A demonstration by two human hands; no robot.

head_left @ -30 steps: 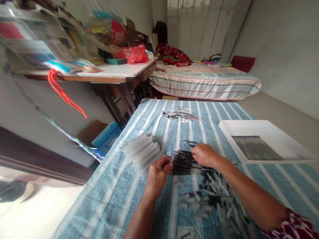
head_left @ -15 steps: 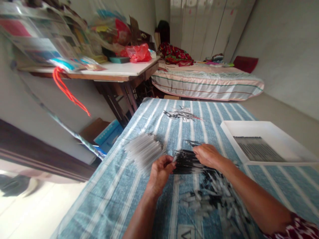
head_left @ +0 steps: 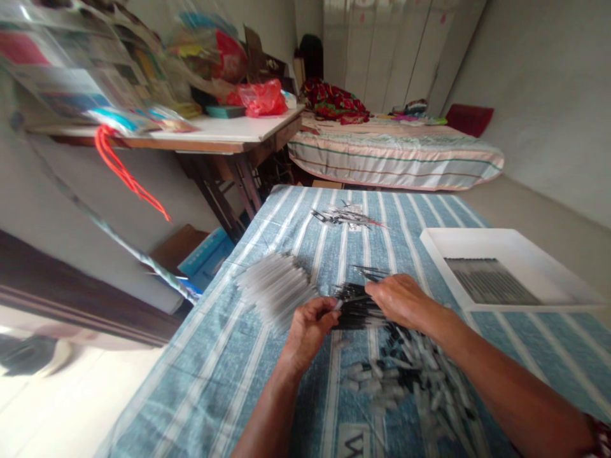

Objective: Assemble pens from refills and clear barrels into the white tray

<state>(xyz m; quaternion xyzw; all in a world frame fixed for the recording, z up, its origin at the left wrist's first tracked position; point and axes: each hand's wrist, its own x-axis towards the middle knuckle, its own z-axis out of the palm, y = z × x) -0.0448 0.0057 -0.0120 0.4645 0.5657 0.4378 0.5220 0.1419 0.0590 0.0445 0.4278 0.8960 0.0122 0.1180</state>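
Observation:
My left hand (head_left: 310,327) is closed in a pinch on the end of a clear pen barrel (head_left: 340,304), which points to the right. My right hand (head_left: 401,300) is closed on several thin dark pen refills (head_left: 365,272), their ends sticking out past the fingers to the left. Between and below the hands lies a pile of black refills (head_left: 358,315), partly hidden by my right hand. A bundle of clear pen barrels (head_left: 274,286) rests to the left of my left hand. Nearer me, clear and black pen caps (head_left: 410,375) are scattered under my right forearm.
At the right stands a white tray (head_left: 548,267) with a row of pens (head_left: 494,280) in it. Loose thin pieces (head_left: 346,217) lie toward the far edge of the striped cloth (head_left: 229,356). A cluttered side table (head_left: 229,137) is at left, a bed (head_left: 396,152) behind.
The pen barrel between my hands now shows more clearly. My right hand has shifted slightly left, toward my left hand. The view has moved a little.

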